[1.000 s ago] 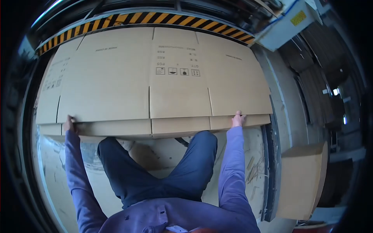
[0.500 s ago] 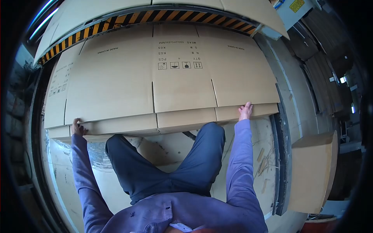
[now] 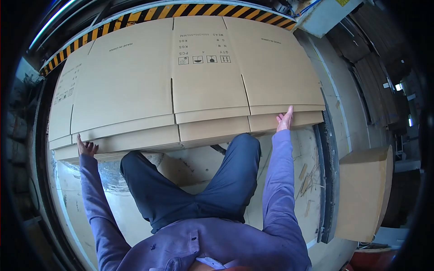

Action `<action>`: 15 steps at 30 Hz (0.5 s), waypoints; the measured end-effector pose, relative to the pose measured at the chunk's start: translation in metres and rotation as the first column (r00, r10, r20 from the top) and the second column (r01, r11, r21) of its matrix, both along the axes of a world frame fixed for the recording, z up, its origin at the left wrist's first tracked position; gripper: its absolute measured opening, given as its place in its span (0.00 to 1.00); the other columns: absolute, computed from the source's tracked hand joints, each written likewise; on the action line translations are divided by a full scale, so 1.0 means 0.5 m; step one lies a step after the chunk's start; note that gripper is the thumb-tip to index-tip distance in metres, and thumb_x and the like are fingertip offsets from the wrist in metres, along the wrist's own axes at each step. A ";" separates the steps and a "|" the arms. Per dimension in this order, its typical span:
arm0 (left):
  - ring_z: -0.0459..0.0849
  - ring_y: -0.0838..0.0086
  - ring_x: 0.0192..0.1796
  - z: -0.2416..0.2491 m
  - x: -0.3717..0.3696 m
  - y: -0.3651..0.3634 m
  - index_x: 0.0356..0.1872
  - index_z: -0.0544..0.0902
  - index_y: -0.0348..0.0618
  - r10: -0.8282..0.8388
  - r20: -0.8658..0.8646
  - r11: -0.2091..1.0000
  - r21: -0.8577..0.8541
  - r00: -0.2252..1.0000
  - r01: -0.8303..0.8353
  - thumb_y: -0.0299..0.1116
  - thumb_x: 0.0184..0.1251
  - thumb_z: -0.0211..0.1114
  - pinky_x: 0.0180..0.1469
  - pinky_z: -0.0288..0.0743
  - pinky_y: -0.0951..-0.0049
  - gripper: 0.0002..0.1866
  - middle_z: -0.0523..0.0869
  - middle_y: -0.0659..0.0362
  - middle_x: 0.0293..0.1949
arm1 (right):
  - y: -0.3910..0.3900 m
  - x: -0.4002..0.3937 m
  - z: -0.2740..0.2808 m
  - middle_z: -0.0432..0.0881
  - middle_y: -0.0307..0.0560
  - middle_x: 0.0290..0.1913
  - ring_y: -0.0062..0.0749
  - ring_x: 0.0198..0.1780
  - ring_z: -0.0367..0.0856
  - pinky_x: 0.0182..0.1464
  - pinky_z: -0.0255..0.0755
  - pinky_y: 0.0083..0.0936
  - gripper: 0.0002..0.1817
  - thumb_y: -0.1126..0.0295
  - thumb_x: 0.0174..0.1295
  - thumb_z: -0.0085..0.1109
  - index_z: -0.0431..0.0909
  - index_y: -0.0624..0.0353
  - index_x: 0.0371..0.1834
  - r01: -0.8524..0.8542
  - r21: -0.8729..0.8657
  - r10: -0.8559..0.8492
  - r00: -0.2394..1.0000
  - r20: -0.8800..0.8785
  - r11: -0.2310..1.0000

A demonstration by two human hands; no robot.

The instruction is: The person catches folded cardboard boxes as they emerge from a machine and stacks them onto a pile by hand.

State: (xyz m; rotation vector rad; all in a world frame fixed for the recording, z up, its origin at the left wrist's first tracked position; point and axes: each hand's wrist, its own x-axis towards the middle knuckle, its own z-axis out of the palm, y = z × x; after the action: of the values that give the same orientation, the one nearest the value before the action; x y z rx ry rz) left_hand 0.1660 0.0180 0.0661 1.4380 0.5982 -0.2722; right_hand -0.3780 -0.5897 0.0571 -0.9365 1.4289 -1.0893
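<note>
A wide stack of flat cardboard box blanks lies in front of me, with printed marks upside down to me. Its upper sheets form small steps along the near edge. At the left end of that edge, my left hand touches the cardboard with its fingers apart. My right hand is at the right end, palm against the front edge, thumb pointing up and fingers spread. Neither hand wraps round a sheet.
A black-and-yellow striped bar curves along the stack's far side. A dark metal rail runs at the right, beside a brown cardboard box. Scraps lie on the floor, and plastic film is below the stack.
The top blanks have shifted away from me, exposing another step at the near edge. The cardboard beyond the striped bar has left view. Both hands have loosened, with fingers more spread.
</note>
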 end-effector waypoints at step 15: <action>0.76 0.63 0.37 -0.029 0.085 -0.036 0.43 0.76 0.42 -0.224 -0.086 0.971 -0.108 0.971 0.214 0.61 0.40 0.63 0.36 0.72 0.61 0.35 0.76 0.47 0.40 | -0.015 0.045 0.039 0.67 0.51 0.50 0.35 0.45 0.67 0.44 0.65 0.30 0.45 0.49 0.34 0.70 0.63 0.65 0.54 0.018 0.134 0.018 0.965 -0.261 0.991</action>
State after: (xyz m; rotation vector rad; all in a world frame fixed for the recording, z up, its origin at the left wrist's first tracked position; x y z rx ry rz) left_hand 0.2084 0.0002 0.0517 1.4019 0.4977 -0.5431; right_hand -0.3553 -0.5974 0.0767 -1.0095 1.6959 -0.8790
